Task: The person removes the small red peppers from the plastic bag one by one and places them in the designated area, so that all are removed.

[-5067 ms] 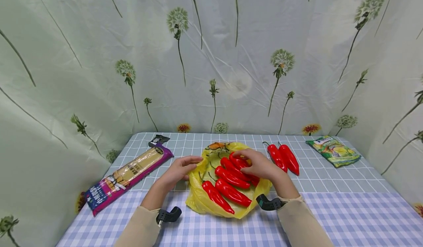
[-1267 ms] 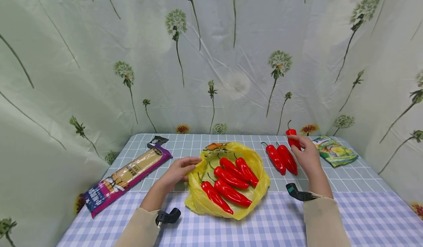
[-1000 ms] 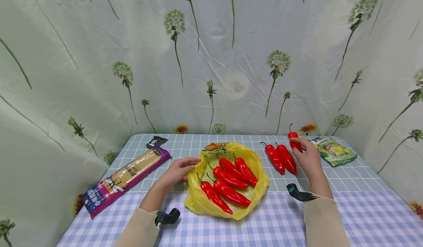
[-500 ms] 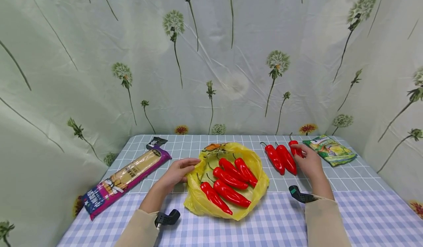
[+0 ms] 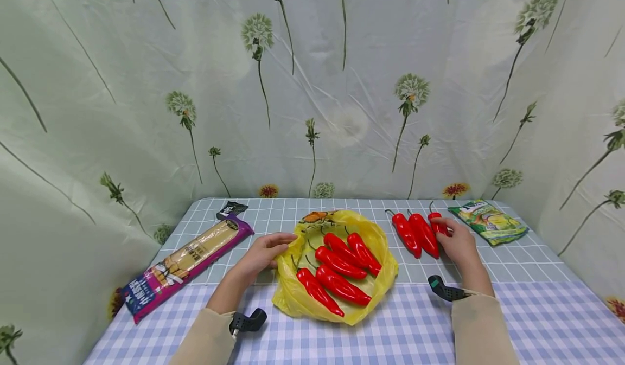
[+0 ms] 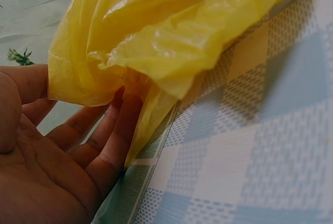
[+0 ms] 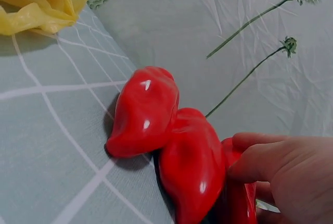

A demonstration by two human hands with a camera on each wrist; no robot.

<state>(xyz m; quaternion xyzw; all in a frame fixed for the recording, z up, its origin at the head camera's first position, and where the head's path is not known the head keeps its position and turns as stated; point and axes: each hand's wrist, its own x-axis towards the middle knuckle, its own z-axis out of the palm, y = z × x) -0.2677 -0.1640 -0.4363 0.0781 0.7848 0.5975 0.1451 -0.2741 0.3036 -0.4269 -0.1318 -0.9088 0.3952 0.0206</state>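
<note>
In the head view, a yellow plastic bag (image 5: pixel 288 297) lies spread wide with several red chili peppers (image 5: pixel 342 262) inside. My left hand (image 5: pixel 261 255) holds the bag's left rim, its fingertips partly hidden by the plastic (image 6: pixel 151 41) in the left wrist view. Right of the bag, my right hand (image 5: pixel 458 243) grips a red chili pepper (image 5: pixel 438 224) by its upper body at table level. Two more chili peppers lie side by side just left of it, the outer one (image 7: pixel 145 112) and the middle one (image 7: pixel 192 164). The held pepper's lower end is hidden by my hand.
A long purple pack (image 5: pixel 187 267) lies at the left, with a small black packet (image 5: pixel 231 209) behind it. A green-yellow packet (image 5: pixel 490 222) lies at the back right. A floral curtain (image 5: pixel 361 88) hangs behind the checked table (image 5: pixel 293 346).
My right hand has come out of the bag with a pepper, carried it right, and lowered it beside the two others. My left hand has stayed at the bag's rim.
</note>
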